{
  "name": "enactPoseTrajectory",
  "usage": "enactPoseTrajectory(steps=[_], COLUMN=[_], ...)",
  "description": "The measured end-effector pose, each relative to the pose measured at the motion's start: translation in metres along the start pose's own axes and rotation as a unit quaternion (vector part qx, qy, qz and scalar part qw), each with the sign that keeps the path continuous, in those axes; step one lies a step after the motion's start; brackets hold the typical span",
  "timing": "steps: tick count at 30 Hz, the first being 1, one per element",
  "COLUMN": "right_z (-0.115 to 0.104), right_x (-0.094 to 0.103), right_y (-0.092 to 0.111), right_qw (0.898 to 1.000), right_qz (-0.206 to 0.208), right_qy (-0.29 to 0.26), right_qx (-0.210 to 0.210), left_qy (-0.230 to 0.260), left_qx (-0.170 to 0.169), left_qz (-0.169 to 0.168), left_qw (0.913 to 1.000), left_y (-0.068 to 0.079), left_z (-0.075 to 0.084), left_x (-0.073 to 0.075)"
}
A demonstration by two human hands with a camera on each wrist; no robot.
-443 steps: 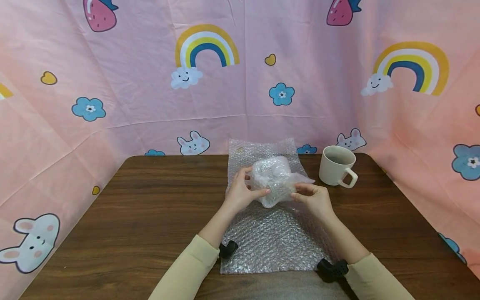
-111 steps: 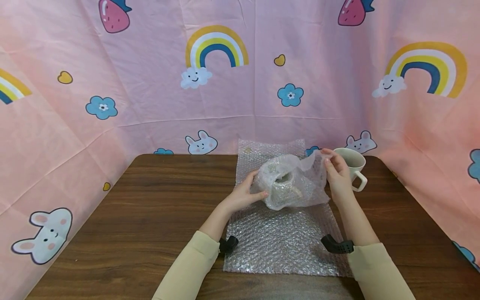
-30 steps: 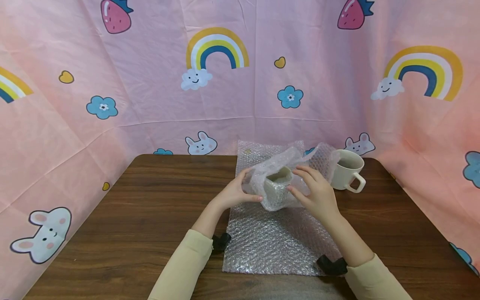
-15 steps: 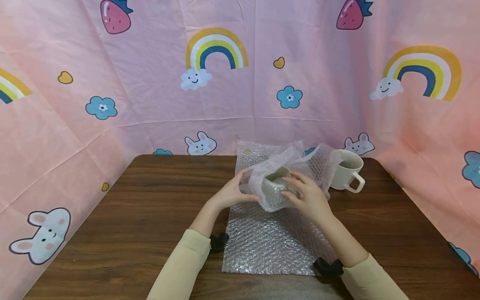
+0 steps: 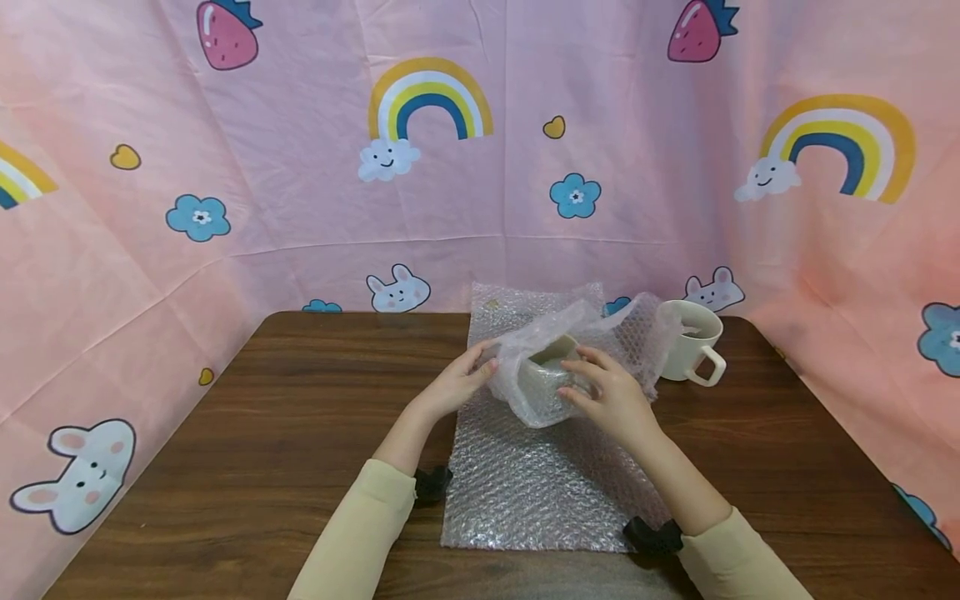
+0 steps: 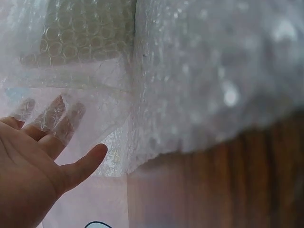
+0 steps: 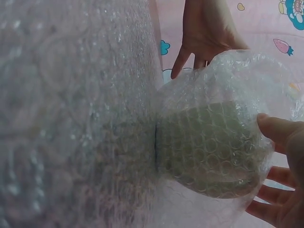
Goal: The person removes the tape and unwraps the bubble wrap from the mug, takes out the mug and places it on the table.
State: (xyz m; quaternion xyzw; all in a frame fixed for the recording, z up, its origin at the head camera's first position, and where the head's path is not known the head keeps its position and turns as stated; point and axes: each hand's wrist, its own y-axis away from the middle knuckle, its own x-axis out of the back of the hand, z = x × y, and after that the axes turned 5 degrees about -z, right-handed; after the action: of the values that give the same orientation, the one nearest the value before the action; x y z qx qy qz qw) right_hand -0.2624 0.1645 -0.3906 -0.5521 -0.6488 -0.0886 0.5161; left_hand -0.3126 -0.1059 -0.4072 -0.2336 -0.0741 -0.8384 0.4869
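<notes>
A pale mug (image 5: 542,385) stands partly inside loose bubble wrap (image 5: 517,375), its open top showing in the head view. Through the wrap, the right wrist view shows the mug's body (image 7: 209,147). My right hand (image 5: 617,400) holds the mug's right side, thumb on the near side and fingers by the rim. At the left, my left hand (image 5: 452,385) has its fingers against the outside of the wrap. The left wrist view shows that hand (image 6: 33,166) with its thumb apart from the wrap and its fingertips behind the clear film.
Under the mug, a long sheet of bubble wrap (image 5: 551,500) lies on the brown wooden table (image 5: 322,392). A second pale mug (image 5: 693,346) stands upright at the back right, its handle toward the front right. Behind the table hangs a pink printed cloth (image 5: 300,125).
Earlier, wrap covered the mug; its open top now shows. The right hand went from the wrap's raised right edge to the mug. Lately the left thumb has lifted off the wrap.
</notes>
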Motion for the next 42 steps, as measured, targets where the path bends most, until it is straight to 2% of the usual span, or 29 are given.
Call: enactPoseTrajectory(steps=[6,11,14,18,25,31,36,39,42], right_z=[-0.001,-0.001,0.0,0.0,0.001,0.003,0.004,0.005,0.006], right_x=[0.001,0.002,0.002,0.002,0.003,0.003,0.003,0.002,0.002], right_y=[0.0,0.0,0.0,0.001,0.002,0.002,0.001,0.001,0.001], right_qw=[1.0,1.0,1.0,1.0,1.0,0.999,0.999,0.999,0.999], right_qz=[-0.004,-0.007,-0.009,-0.011,-0.015,-0.018,-0.02,-0.021,-0.021], right_qy=[-0.007,-0.009,-0.012,-0.02,-0.027,-0.03,-0.04,-0.044,-0.046], right_qx=[-0.002,-0.004,-0.004,-0.004,-0.002,-0.005,-0.004,-0.003,-0.002], left_qy=[-0.026,-0.068,-0.081,-0.1,-0.101,-0.101,-0.141,-0.179,-0.232], left_qx=[0.032,0.043,0.036,0.028,0.028,0.062,0.068,0.078,0.115], left_qz=[0.001,-0.027,-0.038,-0.031,-0.034,0.02,0.071,0.101,0.139], left_qw=[0.9992,0.9964,0.9953,0.9941,0.9939,0.9927,0.9852,0.9755,0.9559], left_y=[-0.005,-0.01,-0.015,-0.021,-0.026,-0.032,-0.04,-0.045,-0.048], left_z=[0.006,0.014,0.017,0.019,0.02,0.013,0.005,0.003,0.005], left_x=[0.006,0.012,0.015,0.019,0.026,0.03,0.033,0.034,0.034])
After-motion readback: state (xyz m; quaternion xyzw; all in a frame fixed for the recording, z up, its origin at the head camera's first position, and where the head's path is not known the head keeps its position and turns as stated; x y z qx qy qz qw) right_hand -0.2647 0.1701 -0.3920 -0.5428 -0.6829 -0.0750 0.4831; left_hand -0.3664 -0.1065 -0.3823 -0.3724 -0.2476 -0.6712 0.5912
